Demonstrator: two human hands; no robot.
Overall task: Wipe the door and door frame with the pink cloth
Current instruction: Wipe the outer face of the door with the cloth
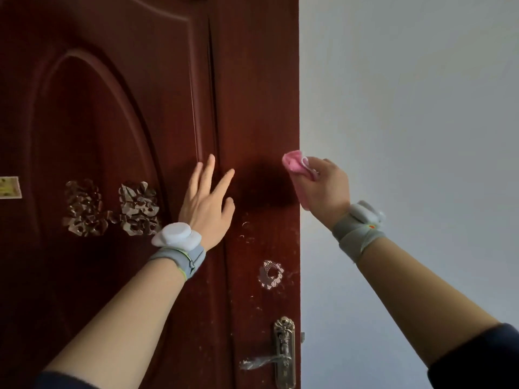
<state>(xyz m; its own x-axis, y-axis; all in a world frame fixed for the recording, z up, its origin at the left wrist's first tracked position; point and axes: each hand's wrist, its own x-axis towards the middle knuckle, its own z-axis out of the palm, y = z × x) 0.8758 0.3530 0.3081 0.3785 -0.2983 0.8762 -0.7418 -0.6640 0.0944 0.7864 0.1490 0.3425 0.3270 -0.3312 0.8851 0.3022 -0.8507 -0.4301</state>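
A dark red-brown wooden door (252,94) fills the left and middle of the head view, with an arched raised panel on its left part. My left hand (206,200) lies flat on the door with fingers spread, holding nothing. My right hand (323,183) is shut on a bunched pink cloth (293,162), which presses against the door's right edge at about mid height. Both wrists wear grey bands with white devices.
A brass lever handle (283,352) sits low on the door's right side. Torn sticker remains (111,209) and a smaller patch (271,273) cling to the door. A yellow label (9,188) is at the left edge. A white wall (407,136) fills the right.
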